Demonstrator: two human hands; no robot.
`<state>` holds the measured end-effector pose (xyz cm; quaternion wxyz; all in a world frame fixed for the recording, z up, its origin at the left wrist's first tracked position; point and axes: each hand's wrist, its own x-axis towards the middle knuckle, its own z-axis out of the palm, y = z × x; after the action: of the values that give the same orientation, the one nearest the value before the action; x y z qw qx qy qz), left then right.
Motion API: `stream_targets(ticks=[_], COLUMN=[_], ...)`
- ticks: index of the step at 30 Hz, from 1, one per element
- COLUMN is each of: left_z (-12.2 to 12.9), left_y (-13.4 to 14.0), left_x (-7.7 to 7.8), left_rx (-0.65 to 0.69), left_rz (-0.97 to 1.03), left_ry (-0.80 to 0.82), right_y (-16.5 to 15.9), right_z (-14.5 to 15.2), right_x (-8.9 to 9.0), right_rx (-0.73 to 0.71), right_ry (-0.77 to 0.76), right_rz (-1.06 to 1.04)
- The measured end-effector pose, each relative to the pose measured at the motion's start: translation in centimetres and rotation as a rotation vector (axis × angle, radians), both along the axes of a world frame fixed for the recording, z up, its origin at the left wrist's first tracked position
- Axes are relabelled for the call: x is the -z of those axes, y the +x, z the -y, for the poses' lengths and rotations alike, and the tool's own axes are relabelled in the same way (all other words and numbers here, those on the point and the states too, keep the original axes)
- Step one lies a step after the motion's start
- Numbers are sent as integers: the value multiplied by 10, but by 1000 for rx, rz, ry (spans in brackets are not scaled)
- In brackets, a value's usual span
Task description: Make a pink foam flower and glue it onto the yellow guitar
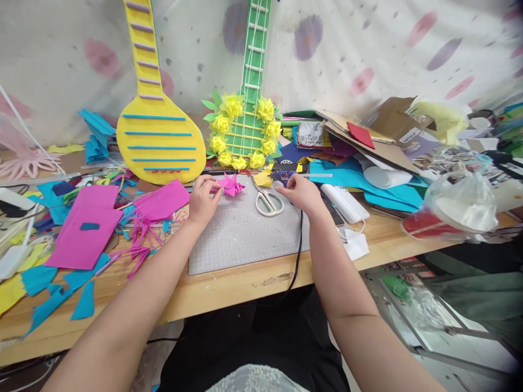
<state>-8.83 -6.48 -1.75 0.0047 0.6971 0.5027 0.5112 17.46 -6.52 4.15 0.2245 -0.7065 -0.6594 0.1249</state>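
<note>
Between the thumb and fingers of my left hand (205, 199) is a magenta foam or paper flower (232, 185) with pointed petals, just above the grey cutting mat (229, 245). My right hand (303, 194) curls at a dark blue glue gun (283, 175), its handle hidden behind the fingers. A clear glue stick (321, 175) sticks out of the gun's back, and a black cord (299, 245) runs down from below the hand. White-handled scissors (268, 202) lie open on the mat between both hands, with a yellow scrap (262, 179) by their blades.
Behind the mat stand a yellow guitar shape (161, 139) and a green one (245, 130) ringed with yellow flowers. Magenta sheets (84, 228) and blue scraps crowd the left. A white power bank-like box (345, 202), blue sheets (388, 196) and a bagged red cup (433, 218) lie right.
</note>
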Motion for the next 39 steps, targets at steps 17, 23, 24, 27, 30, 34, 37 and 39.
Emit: stream_targets(ticks=[17, 23, 24, 27, 30, 34, 37, 39], left_z=[-11, -12, -12, -13, -13, -13, -14, -14], left_y=[22, 26, 26, 27, 27, 27, 27, 26], left_x=[9, 10, 10, 12, 12, 13, 14, 15], left_rx=[-83, -100, -100, -96, -102, -94, -89, -84], left_rz=[74, 46, 46, 40, 33, 41, 51, 53], left_ry=[-147, -151, -151, -161, -167, -195, -208, -211], right_y=[-32, -32, -32, -32, -32, -32, -32, -32], right_z=[-6, -6, -5, -5, -5, -5, -4, -4], right_x=[39, 39, 39, 38, 38, 37, 37, 37], right_rx=[6, -5, -8, -11, -8, -6, -7, -8], right_ry=[156, 179, 185, 191, 187, 187, 187, 189], right_rz=[-93, -118, -124, -136, -134, -133, -136, -132])
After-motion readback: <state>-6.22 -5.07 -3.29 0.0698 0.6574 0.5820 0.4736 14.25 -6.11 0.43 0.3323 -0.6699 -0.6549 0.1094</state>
